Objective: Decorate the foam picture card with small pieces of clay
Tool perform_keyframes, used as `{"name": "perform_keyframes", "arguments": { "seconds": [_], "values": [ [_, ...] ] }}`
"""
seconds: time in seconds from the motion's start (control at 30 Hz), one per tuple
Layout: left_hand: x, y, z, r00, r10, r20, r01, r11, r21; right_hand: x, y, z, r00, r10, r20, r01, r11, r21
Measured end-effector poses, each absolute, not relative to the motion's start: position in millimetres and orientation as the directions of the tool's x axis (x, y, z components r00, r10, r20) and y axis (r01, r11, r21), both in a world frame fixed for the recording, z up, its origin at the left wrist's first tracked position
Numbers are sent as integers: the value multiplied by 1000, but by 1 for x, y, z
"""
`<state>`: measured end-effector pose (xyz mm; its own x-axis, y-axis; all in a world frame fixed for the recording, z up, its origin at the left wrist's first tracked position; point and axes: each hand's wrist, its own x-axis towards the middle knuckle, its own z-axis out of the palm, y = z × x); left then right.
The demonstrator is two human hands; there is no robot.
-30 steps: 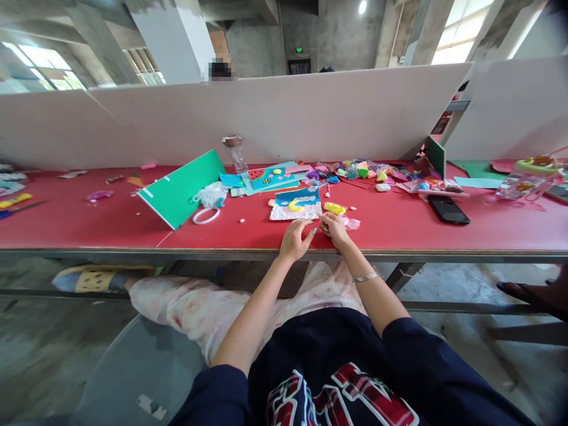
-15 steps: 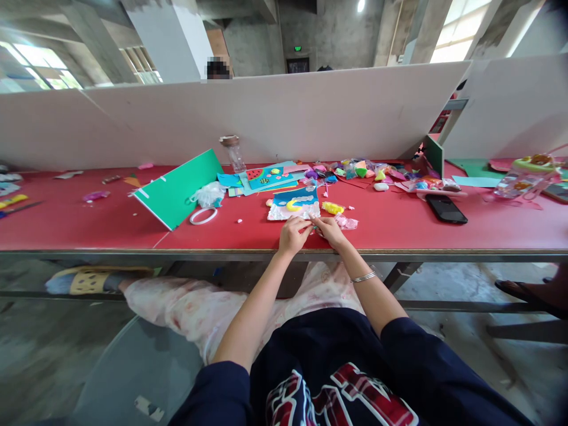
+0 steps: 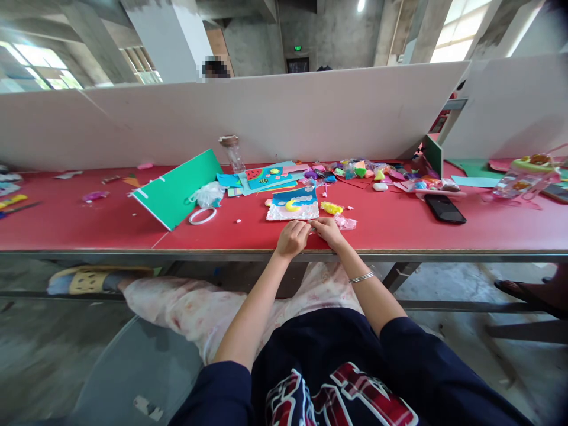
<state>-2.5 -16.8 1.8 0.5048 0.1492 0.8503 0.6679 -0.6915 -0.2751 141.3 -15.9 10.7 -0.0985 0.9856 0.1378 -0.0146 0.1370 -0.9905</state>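
Observation:
My left hand (image 3: 293,238) and my right hand (image 3: 327,231) meet over the red table close to its front edge. Both have their fingers closed, fingertips together; whatever is pinched there is too small and covered to make out. Just beyond them lies a small blue clay picture (image 3: 293,203) with a yellow crescent moon (image 3: 292,205) and a band of white and pale pink clay along its near side. Right of the picture sits a packet of yellow clay (image 3: 332,207). A crumpled pink clay wrapper (image 3: 345,222) is beside my right hand.
A leaning green board (image 3: 180,190), a white ring (image 3: 203,216), a plastic bag (image 3: 208,194) and a glass bottle (image 3: 232,155) stand to the left. Behind lie a watermelon picture (image 3: 268,177) and colourful clay packets (image 3: 355,170). A black phone (image 3: 445,209) rests at the right, before a white partition (image 3: 284,118).
My fingers have shifted slightly and drawn a little nearer to me, away from the picture's near edge. Both hands stay together; the things on the table have not moved.

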Motion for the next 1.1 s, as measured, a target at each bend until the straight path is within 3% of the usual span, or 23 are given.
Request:
{"name": "perform_keyframes", "arguments": {
  "seconds": [0.23,0.83,1.1],
  "values": [
    [-6,-11,-1,356,289,888,714,-697,-60,141,-12,11,41,990,135,-158,140,-977],
    [-4,-4,-4,385,377,842,725,-689,-23,143,-15,14,-22,990,143,-114,139,-984],
    [-5,-3,-7,390,387,836,704,-710,0,144,-11,10,-10,988,152,-204,147,-968]
  ]
}}
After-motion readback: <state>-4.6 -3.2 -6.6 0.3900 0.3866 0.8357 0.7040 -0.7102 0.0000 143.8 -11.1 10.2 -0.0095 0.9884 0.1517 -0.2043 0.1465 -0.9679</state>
